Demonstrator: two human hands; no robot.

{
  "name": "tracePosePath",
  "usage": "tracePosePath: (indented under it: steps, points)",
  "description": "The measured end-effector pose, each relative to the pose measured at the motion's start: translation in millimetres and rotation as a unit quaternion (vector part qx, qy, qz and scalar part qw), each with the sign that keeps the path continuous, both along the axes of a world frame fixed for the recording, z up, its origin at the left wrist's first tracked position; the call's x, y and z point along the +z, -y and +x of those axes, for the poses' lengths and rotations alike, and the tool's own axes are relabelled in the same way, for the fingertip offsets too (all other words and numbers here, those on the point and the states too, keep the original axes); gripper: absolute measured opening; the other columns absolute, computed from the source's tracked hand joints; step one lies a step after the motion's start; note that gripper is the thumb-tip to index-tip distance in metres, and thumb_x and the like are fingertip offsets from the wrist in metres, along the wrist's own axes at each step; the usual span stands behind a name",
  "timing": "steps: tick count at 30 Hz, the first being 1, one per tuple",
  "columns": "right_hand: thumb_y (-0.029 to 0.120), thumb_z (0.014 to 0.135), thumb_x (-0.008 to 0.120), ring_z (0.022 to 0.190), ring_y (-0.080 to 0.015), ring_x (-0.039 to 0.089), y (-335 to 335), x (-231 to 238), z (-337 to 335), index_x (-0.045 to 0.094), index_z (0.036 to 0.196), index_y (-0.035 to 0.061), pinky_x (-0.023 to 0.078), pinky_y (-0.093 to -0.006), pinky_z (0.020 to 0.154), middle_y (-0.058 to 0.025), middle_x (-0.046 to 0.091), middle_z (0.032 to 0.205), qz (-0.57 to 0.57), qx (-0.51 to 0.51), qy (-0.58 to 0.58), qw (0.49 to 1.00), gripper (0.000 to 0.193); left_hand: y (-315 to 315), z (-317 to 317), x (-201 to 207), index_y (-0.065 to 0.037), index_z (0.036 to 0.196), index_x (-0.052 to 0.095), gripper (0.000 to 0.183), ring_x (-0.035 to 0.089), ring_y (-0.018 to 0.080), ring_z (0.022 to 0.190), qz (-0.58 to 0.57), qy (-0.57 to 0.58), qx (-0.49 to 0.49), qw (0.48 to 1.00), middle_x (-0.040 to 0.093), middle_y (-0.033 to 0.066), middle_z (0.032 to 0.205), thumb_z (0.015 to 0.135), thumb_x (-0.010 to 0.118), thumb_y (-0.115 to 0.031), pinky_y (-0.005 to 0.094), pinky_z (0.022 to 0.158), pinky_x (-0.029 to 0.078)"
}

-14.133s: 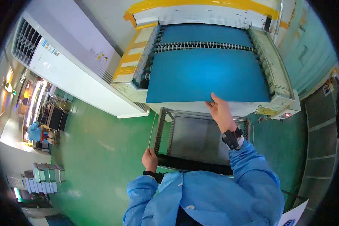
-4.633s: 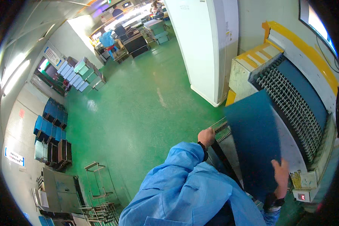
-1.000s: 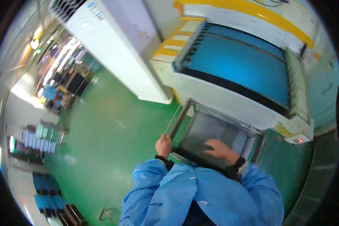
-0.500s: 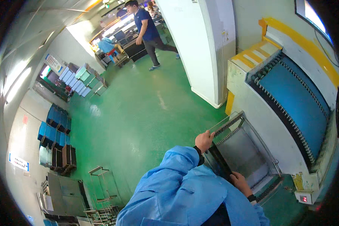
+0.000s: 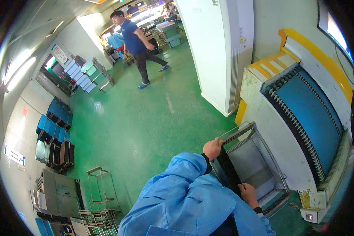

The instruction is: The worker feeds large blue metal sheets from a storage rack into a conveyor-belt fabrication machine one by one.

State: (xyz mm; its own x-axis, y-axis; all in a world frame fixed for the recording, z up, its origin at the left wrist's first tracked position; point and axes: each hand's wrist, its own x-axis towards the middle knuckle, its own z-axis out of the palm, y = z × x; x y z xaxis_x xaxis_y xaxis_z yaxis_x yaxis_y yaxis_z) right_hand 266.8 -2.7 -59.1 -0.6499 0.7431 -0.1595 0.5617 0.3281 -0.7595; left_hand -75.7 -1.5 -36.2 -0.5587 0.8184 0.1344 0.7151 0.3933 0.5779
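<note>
Both hands are closed on a long black bar [image 5: 229, 168], which looks like the edge of a black tray or rack. My left hand [image 5: 213, 149] grips its far end and my right hand [image 5: 248, 193] its near end. Right beside it stands a metal-framed rack [image 5: 284, 179] with dark toothed strips along its edges and a flat grey panel inside. My blue-sleeved left arm and body hide part of the bar's near side, so I cannot tell whether it is fixed to the rack.
On the right is a pale machine [image 5: 279, 129] with a curved blue belt [image 5: 308, 114]. A tall white cabinet [image 5: 210, 51] stands beyond it. A person [image 5: 135, 43] walks across the green floor [image 5: 145, 122]. Blue bins [image 5: 59, 114] line the left wall; wire stands [image 5: 100, 188] are nearer.
The person in the background has walked to the left. My view has shifted slightly; both hands keep their hold on the black bar, which has hardly moved against the rack.
</note>
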Motion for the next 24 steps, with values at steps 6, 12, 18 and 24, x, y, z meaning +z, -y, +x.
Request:
tracePosePath:
  steps: [6,12,18,24]
  points:
    - [0.034,0.093,0.058,0.08,-0.0401,0.064,0.1,-1.3,-1.7,0.068,0.094,0.001,0.047,-0.0458,0.07,-0.0208,0.066,0.085,0.008,0.0,-0.008,1.0,0.034,2.0,-3.7,-5.2,-0.004,0.101,0.054,0.026,0.061,0.0468,0.073,0.013,0.029,0.001,0.999,0.064,0.0247,0.076,0.098,0.048,-0.029,0.0575,0.064,0.046]
    - [0.034,0.093,0.058,0.087,-0.0408,0.063,3.4,12.2,-7.1,0.069,0.098,0.0028,0.048,-0.0465,0.074,-0.0208,0.067,0.091,-0.003,0.009,0.012,1.0,0.034,3.2,-7.4,-12.9,-0.004,0.107,0.054,0.022,0.062,0.046,0.074,-0.004,0.027,0.014,1.0,0.065,0.0243,0.078,0.095,0.048,-0.022,0.0569,0.064,0.047]
    - [0.029,0.088,0.059,0.09,-0.0413,0.064,0.2,24.0,-15.1,0.07,0.1,0.0062,0.05,-0.0504,0.079,-0.0205,0.069,0.096,0.02,0.092,0.081,0.992,0.028,1.5,-8.9,-17.1,-0.003,0.105,0.056,0.022,0.062,0.0449,0.072,-0.003,0.001,0.01,1.0,0.065,0.0246,0.077,0.088,0.051,-0.015,0.0562,0.064,0.048]
    - [0.023,0.084,0.057,0.085,-0.0409,0.065,-7.1,-1.2,-14.5,0.066,0.086,0.005,0.051,-0.0519,0.075,-0.0205,0.067,0.087,0.091,0.128,0.141,0.978,0.02,-0.7,-6.7,-14.2,-0.003,0.104,0.058,0.022,0.063,0.0449,0.073,0.005,0.007,0.017,1.0,0.065,0.0247,0.078,0.087,0.051,-0.014,0.0564,0.064,0.048]
